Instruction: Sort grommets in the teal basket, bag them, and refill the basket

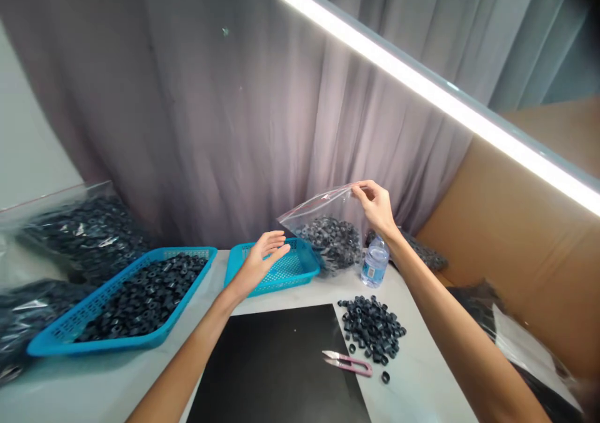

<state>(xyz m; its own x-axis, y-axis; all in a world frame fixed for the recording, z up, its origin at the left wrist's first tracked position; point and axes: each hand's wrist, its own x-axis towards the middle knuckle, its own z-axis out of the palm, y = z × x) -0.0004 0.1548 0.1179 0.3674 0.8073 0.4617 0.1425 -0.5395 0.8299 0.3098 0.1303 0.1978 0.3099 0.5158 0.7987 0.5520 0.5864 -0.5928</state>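
Observation:
My right hand point(376, 205) pinches the top right corner of a clear zip bag point(334, 242) partly filled with small dark ring-shaped pieces. The bag hangs tilted, its lower part near the table behind the black mat. Over a blue plastic basket point(234, 262) that shows no pieces inside, my left hand point(266, 253) is held with fingers stretched, apart from the bag. A loose pile of dark rings point(374, 326) lies on the table below my right forearm. Pink-handled thread snips point(347, 363) rest across the right edge of the black mat point(276, 363).
A water bottle point(375, 262) stands just right of the bag. At left is a blue basket point(100, 347) full of dark rings, beside large filled bags point(89, 235). More bags lie at the far right. A lit tube lamp point(422, 79) slants overhead before a grey curtain point(225, 110).

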